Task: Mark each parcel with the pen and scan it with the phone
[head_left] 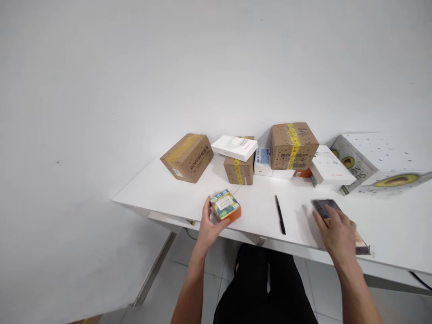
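My left hand (210,226) grips a small box (225,204) with a green, yellow and blue patterned top and orange sides, at the front edge of the white table. Fingers are on its left side and the thumb is along its front. On the right, my right hand (337,229) lies spread over a flat, dark rectangular item (323,204), perhaps a book or thin box. Its fingers rest on top, slightly blurred, and cover the middle of the item. Between the two hands lies a black pen (280,215).
Behind stand a brown carton (199,157) at left, a smaller carton (238,171) under a white flat box (235,147), and a taped carton (293,146) on smaller boxes. Another white box (332,166) leans near a large avocado-print box (384,157). The white wall backs the table (168,198).
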Tool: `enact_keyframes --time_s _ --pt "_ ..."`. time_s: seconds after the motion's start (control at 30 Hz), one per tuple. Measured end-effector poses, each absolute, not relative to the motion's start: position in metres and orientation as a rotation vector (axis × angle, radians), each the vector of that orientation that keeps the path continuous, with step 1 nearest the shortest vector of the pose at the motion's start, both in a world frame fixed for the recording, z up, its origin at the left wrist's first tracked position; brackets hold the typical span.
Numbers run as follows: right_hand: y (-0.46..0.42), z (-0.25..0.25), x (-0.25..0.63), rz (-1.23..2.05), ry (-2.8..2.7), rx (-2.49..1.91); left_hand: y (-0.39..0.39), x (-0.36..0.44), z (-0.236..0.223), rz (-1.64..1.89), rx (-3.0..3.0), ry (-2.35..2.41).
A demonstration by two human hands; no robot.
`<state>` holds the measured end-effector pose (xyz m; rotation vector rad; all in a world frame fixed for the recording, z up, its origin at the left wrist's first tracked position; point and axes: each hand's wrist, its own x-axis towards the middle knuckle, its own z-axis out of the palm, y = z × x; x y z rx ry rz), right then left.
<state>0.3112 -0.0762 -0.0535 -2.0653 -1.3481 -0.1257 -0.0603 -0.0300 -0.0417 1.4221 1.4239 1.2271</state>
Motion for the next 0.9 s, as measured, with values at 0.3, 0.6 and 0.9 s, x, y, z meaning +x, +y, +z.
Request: enact_keyframes --time_s 0.3,0.6,0.9 --pt "-0.062 -0.067 0.251 0.15 -1.124 -1.831 0.085 -0.081 -0.034 1.205 1.452 2.005" --pt "-0.065 -0.07 0.255 0.215 -1.108 -1.826 0.168 -0.047 -0.03 1.438 1.528 1.642" --pt "-0.07 -0.073 0.257 0.335 -1.085 -1.807 0.147 -0.139 0.039 1.694 1.736 2.329"
